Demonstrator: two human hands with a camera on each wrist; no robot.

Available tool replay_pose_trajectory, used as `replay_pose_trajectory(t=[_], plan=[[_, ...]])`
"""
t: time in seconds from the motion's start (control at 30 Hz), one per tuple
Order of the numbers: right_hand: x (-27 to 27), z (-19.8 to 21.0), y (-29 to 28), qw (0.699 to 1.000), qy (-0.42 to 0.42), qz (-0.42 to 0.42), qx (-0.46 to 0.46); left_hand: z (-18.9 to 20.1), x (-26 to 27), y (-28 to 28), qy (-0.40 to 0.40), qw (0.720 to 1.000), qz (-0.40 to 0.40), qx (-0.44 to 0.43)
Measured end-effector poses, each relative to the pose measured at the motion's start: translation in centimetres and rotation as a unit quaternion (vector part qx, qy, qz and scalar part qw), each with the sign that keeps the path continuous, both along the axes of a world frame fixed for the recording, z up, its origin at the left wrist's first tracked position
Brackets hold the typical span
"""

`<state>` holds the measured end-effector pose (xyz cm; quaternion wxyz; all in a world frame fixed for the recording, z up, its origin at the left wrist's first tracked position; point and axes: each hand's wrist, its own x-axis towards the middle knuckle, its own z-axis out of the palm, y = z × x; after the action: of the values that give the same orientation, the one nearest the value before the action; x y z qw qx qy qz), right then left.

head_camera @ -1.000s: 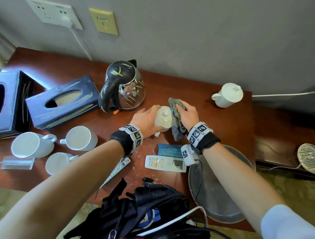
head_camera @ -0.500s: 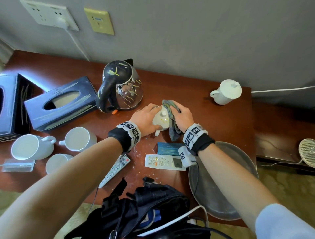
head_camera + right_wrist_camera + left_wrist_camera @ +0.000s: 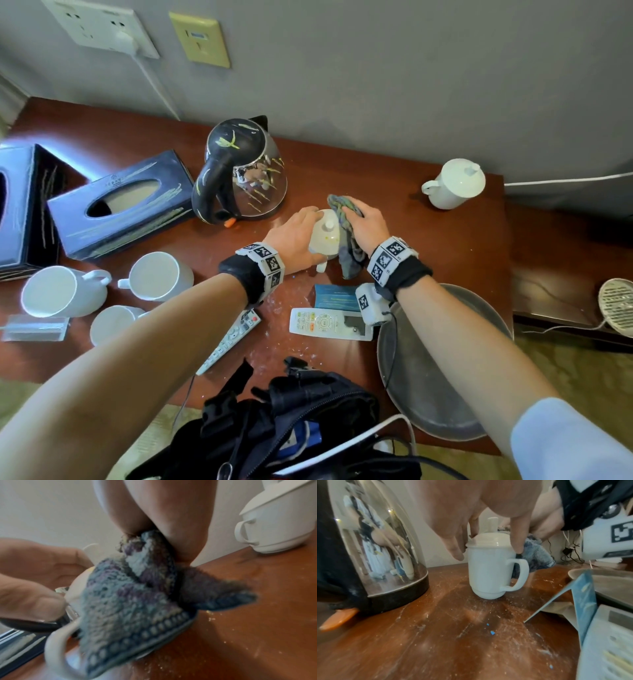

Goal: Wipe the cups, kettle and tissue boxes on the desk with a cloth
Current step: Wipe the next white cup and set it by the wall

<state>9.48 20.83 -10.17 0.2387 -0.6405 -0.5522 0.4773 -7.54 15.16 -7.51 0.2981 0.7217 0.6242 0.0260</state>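
While left hand grips the lidded cup, fingers curled round its lid, right hand presses bunched cloth against it

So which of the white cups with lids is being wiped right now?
The lidded cup between the hands, beside the kettle: the right hand presses the cloth against it. The other lidded cup stands untouched near the wall.

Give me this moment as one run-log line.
step: wiping lidded cup | left hand: steadies cup by lid rim | right hand: presses cloth on cup side | kettle: untouched, beside
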Motion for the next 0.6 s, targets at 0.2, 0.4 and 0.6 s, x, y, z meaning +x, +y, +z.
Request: replay_pose_trajectory(t=[0.2,0.4,0.6], plan=[[1.5,-0.4,-0.2,0.999,0.006,-0.043,-0.002,0.8,-0.6,0.8,0.004,0.999,-0.041,0.003],[1.8,0.7,-1.3,0.999,0.010,-0.028,0.022,0.4,0.4,0.1,0.056,0.998,-0.016,0.020],[1.2,0.5,-2.7,0.999,0.039,-0.029,0.017,0.3,0.7,-0.3,0.015,1.000,-0.018,0.016]])
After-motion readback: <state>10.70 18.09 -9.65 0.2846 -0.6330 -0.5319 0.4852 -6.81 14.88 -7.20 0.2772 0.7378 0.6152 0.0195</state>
